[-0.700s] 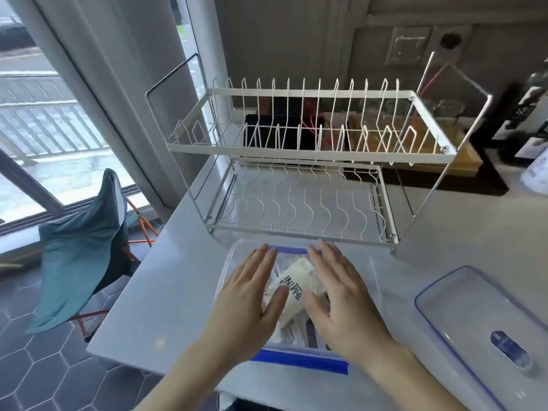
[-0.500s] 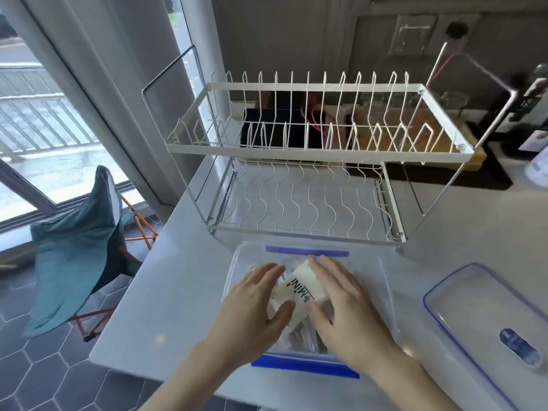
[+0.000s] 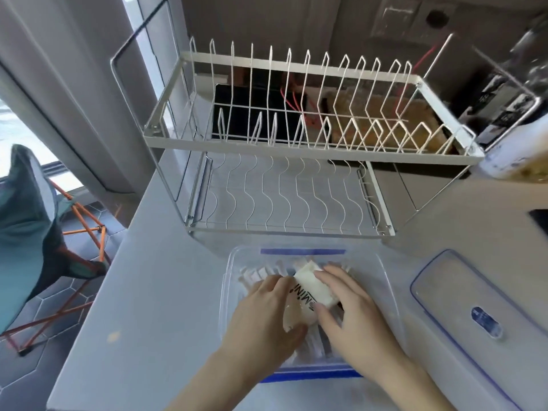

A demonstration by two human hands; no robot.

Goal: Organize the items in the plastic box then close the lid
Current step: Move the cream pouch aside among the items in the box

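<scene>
The clear plastic box (image 3: 385, 286) sits open on the pale counter (image 3: 154, 286) right in front of me, blue clips on its near and far edges. Inside lie small white packets (image 3: 261, 274), and on top of them a white pack (image 3: 314, 287) printed "MINI". I hold that pack between both hands: my left hand (image 3: 267, 315) curls against its left side with the thumb beneath, my right hand (image 3: 355, 315) grips it from the right, fingers curved over the top. The box's lid (image 3: 462, 307) lies flat on the counter just to the right. Beyond the box stands a two-tier wire dish rack (image 3: 296, 149).
</scene>
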